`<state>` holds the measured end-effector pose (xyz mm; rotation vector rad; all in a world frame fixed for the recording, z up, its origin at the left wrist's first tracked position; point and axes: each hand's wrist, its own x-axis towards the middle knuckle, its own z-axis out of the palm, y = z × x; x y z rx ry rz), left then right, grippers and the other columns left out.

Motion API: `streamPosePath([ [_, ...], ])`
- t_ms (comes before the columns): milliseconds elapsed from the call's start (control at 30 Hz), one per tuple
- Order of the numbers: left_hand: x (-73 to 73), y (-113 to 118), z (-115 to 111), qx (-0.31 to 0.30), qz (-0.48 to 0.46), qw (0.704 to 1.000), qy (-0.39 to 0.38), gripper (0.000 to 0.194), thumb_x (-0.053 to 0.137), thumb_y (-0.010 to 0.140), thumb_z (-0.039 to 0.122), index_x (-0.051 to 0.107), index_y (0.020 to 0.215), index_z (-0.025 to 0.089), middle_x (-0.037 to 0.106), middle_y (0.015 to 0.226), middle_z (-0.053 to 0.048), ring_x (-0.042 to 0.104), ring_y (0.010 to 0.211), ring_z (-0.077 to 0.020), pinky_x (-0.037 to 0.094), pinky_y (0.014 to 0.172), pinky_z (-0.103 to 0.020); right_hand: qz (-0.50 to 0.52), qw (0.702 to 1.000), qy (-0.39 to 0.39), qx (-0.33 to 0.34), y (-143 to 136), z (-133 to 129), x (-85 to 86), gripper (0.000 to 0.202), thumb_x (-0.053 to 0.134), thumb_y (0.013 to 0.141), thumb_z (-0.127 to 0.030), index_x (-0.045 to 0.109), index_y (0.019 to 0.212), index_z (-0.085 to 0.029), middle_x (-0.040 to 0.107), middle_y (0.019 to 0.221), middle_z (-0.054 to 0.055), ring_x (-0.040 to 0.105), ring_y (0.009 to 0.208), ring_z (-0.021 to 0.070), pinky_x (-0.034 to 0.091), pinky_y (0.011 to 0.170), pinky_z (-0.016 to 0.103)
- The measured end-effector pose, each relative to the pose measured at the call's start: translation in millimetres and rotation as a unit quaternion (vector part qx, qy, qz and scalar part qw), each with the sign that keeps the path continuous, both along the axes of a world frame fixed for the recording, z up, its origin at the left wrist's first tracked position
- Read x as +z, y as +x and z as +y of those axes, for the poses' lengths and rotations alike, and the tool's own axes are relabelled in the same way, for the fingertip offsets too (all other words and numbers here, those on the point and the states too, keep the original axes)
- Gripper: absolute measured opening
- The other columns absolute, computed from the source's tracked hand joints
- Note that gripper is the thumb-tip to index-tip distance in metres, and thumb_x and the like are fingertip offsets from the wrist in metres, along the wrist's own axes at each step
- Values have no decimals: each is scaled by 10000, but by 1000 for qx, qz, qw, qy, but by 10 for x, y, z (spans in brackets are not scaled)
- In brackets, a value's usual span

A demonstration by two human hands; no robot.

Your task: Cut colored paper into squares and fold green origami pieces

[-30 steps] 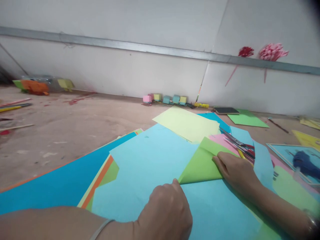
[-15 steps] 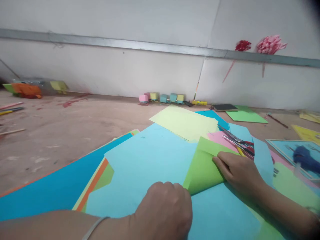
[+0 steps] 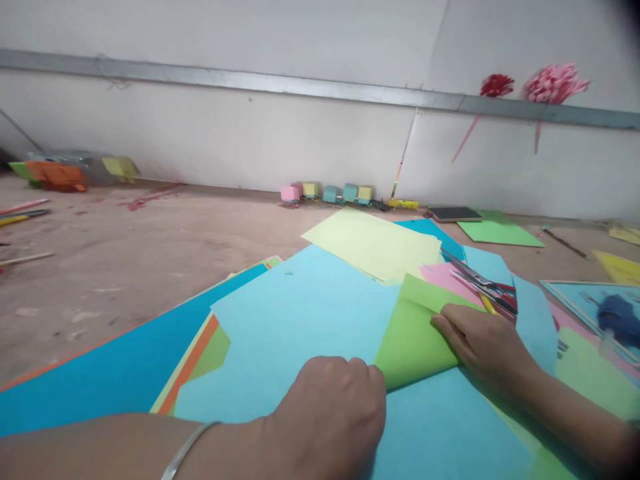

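A folded sheet of green paper (image 3: 420, 340) lies over a large light blue sheet (image 3: 300, 313), with a crease line near its upper edge. My left hand (image 3: 335, 407), curled into a fist with the knuckles up, grips the paper's lower left corner; the fingertips are hidden. On the paper's right side my right hand (image 3: 480, 337) is closed, thumb and fingers pressed together on it. Just beyond that hand lie scissors (image 3: 483, 287) with red handles, on pink and light blue paper.
Pale yellow paper (image 3: 370, 243) lies behind the blue sheet, and dark blue paper (image 3: 200, 327) to the left. Small paper cubes (image 3: 330, 193) line the wall beside a dark flat tablet-like object (image 3: 455, 214). Pencils (image 3: 23, 217) lie at far left, blue yarn (image 3: 617, 319) at right.
Everything in view has shifted slightly, mostly to the right, as the camera moved. Both hands keep their hold on the green paper, with little change in its shape.
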<state>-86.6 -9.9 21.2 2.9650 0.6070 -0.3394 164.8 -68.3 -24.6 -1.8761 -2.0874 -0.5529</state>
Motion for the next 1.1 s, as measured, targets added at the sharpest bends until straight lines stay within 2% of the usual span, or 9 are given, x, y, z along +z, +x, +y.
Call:
streamPosePath([
  [233, 14, 24, 23, 34, 25, 999, -30, 124, 521, 811, 66, 607, 814, 156, 664, 730, -89, 571, 565, -220, 233, 440, -293, -42, 998, 41, -26, -84, -3, 36, 484, 308, 1022, -410, 430, 599, -209, 461, 483, -27, 442, 425, 123, 226, 487, 263],
  [467, 177, 92, 93, 72, 70, 991, -84, 126, 526, 845, 166, 644, 803, 182, 662, 704, -70, 522, 483, -207, 272, 437, -299, -83, 994, 69, -33, -129, 10, 59, 508, 304, 1023, -404, 437, 575, -204, 453, 463, -21, 408, 399, 118, 193, 480, 271],
  [700, 309, 124, 93, 72, 115, 983, -120, 102, 560, 812, 177, 657, 786, 192, 687, 734, -73, 572, 561, -219, 302, 473, -298, -78, 995, 59, -24, -92, 10, 10, 493, 303, 1027, -402, 449, 600, -203, 493, 482, -16, 435, 413, 121, 186, 479, 269],
  [900, 277, 90, 97, 66, 89, 988, -112, 152, 518, 860, 207, 653, 793, 187, 669, 701, -71, 571, 546, -215, 309, 477, -296, -81, 995, 41, -30, -77, 18, 2, 506, 289, 1024, -432, 447, 601, -204, 484, 485, -18, 431, 416, 123, 175, 475, 270],
  [1100, 228, 59, 71, 57, 37, 995, -74, 187, 526, 824, 124, 622, 673, 180, 587, 573, -37, 454, 425, -164, 303, 450, -280, -64, 996, -1, -54, -81, 16, 10, 509, 267, 1019, -459, 449, 616, -207, 520, 510, 4, 427, 438, 136, 155, 486, 281],
])
